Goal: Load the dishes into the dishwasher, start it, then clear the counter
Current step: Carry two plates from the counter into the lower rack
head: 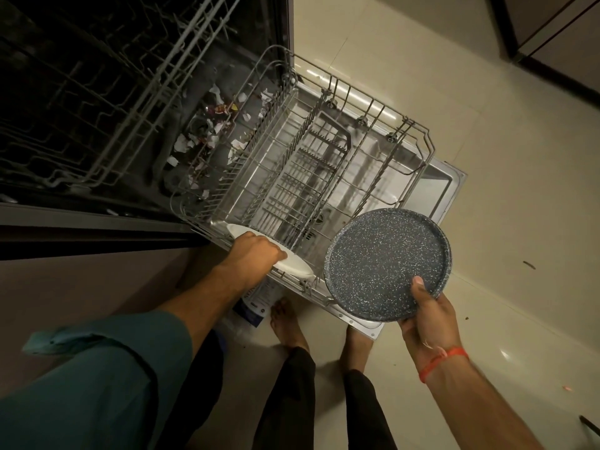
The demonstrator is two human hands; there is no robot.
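A pulled-out wire rack (324,177) sits over the open door (438,190), which hangs over the pale tiled floor (487,141). A white plate (292,266) stands at the rack's 7 o'clock edge. Bare feet (289,323) and a printed packet (256,303) rest on the floor.

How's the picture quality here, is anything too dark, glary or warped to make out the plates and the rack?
Head view: dim warm light; dishwasher interior nearly black; glare streaks on the floor tile behind the lower rack; wide-angle bending at the edges; speckled plate in the right hand sharp, white plate under the left hand bright.
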